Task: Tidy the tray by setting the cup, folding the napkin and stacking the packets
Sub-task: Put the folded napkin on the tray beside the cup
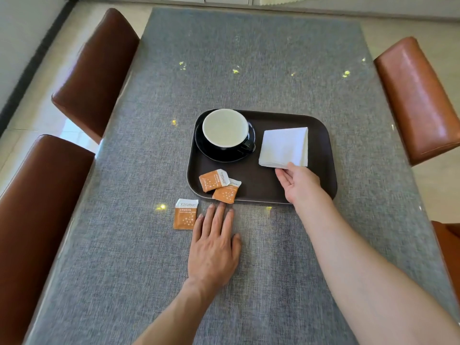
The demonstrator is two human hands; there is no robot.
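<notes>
— White napkin (283,147) folded on the brown tray (321,175); right hand (300,184) pinches its near edge. Left hand (214,247) flat, empty, on the table.

— Risk?

— Fold springing open; the stray packet (185,214) off-tray gets forgotten. Cup (225,128) sits safe.

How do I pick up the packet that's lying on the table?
The packet lies flat beside the left hand. Probably best from above: pinch its two long side edges with thumb and finger. Its right edge is nearest that hand, and nothing crowds it.
</notes>
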